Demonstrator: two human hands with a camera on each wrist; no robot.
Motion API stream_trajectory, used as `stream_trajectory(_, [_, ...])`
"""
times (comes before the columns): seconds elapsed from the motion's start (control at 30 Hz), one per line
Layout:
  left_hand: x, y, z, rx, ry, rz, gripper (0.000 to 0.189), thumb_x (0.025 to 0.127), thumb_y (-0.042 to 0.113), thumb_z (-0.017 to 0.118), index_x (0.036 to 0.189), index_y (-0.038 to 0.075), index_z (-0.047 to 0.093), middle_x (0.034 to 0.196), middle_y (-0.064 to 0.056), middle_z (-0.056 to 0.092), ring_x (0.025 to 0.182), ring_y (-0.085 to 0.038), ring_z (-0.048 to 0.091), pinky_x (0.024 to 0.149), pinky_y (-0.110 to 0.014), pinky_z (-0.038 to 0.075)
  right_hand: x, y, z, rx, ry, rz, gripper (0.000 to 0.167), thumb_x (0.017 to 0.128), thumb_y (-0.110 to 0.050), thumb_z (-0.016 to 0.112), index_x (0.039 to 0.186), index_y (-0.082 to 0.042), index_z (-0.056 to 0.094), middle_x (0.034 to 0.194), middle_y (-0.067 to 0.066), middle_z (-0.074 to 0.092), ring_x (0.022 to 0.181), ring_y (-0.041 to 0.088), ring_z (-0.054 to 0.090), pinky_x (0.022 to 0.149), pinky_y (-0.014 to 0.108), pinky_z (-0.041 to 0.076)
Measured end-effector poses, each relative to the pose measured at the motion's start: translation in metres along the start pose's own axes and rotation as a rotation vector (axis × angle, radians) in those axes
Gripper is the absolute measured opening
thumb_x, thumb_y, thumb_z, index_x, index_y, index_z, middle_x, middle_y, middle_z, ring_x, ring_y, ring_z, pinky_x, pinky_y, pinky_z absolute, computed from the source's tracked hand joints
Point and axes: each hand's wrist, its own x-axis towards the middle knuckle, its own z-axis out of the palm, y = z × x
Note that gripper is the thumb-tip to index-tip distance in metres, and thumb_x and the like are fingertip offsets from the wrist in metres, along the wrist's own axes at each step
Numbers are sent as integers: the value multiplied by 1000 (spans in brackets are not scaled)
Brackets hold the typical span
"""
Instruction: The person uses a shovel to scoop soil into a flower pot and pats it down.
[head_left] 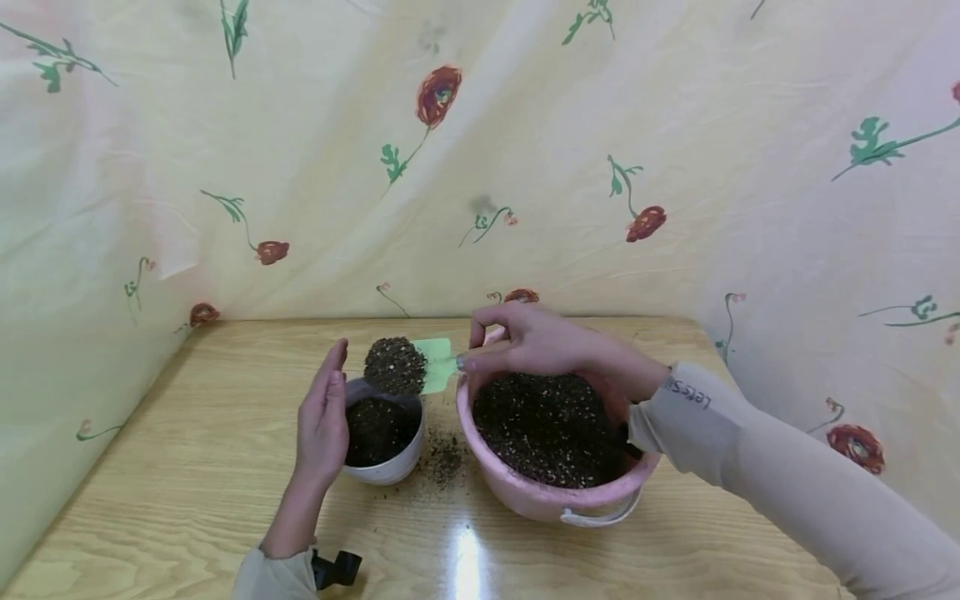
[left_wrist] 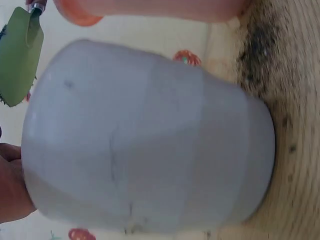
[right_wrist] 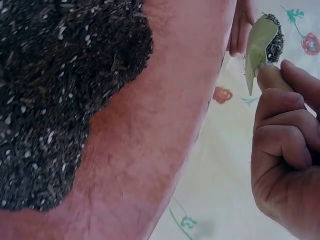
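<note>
My right hand (head_left: 536, 342) grips the handle of a small green garden trowel (head_left: 437, 364), fingers curled round it in the right wrist view. A heap of dark potting soil (head_left: 395, 367) sits on its blade, above the far rim of a white flower pot (head_left: 390, 473). More soil (head_left: 378, 429) lies inside the pot. My left hand (head_left: 322, 433) is upright along the pot's left side, fingers straight and at the rim. In the left wrist view the pot (left_wrist: 150, 135) hides most of that hand, and the trowel (left_wrist: 21, 55) is raised beyond the rim.
A pink bucket (head_left: 517, 492) of soil speckled with white bits stands right of the pot, its white handle (head_left: 600, 518) hanging in front. Spilled soil (head_left: 444, 460) is scattered between them on the wooden table (head_left: 187, 467). Flowered cloth (head_left: 322, 167) hangs behind and at both sides.
</note>
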Motion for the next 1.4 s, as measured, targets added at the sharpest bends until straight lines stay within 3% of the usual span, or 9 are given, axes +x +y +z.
stream_trajectory(0.13, [-2,-6,-10,82,37,2,44,107,19,27,148,5,35,152,-9,35,141,-22,29,115,-26,23,9,-3,6,-26,-22,23,16,93,-23,66,88,-10,59,74,2,71,61,11,61,58,25,39])
stream_trajectory(0.2, [-3,-9,-15,106,50,6,44,107,19,28,148,5,37,152,-9,36,141,-23,30,115,-31,24,12,-4,9,-57,-24,24,16,92,-25,66,88,-11,59,69,3,68,52,8,47,53,25,33])
stream_trajectory(0.27, [-4,-11,-19,122,59,5,43,107,19,29,147,5,38,151,-10,37,141,-24,30,115,-34,25,16,-5,13,-67,-32,23,17,92,-25,66,88,-11,59,69,4,67,50,8,45,51,24,33])
stream_trajectory(0.4, [-7,-16,-23,148,69,-24,42,107,20,31,145,6,43,149,-11,42,139,-26,34,114,-37,28,21,-6,18,-64,-44,43,17,92,-25,67,87,-11,59,72,6,69,56,14,63,53,24,36])
stream_trajectory(0.47, [-8,-20,-23,153,76,-50,42,107,21,32,144,7,45,146,-11,45,138,-26,37,113,-35,29,24,-6,19,-81,-43,55,17,91,-26,68,87,-12,59,70,4,68,58,17,64,54,24,37])
stream_trajectory(0.73, [-11,-36,-20,44,114,-174,41,106,25,36,137,3,52,137,-11,55,129,-21,46,102,-8,31,30,-6,22,-148,-48,91,17,90,-29,69,88,-14,60,76,2,64,57,17,59,57,27,41])
stream_trajectory(0.9, [-11,-41,-17,-40,107,-259,38,104,19,41,136,2,53,136,-12,55,131,-19,44,103,-9,32,34,-7,23,-193,-58,109,18,89,-31,69,86,-15,61,75,1,60,54,14,53,56,27,41])
stream_trajectory(1.13, [-11,-41,-19,-108,44,-349,37,104,15,40,137,3,52,140,-9,52,134,-16,40,101,-7,30,39,-9,26,-271,-69,107,17,88,-30,70,82,-17,61,75,-1,54,56,10,44,57,26,39])
stream_trajectory(1.4, [-10,-42,-19,-143,17,-405,38,103,12,37,138,4,52,144,-7,48,136,-15,36,111,-23,27,43,-9,28,-292,-102,123,18,87,-27,70,79,-15,59,71,-3,49,58,11,41,57,24,37])
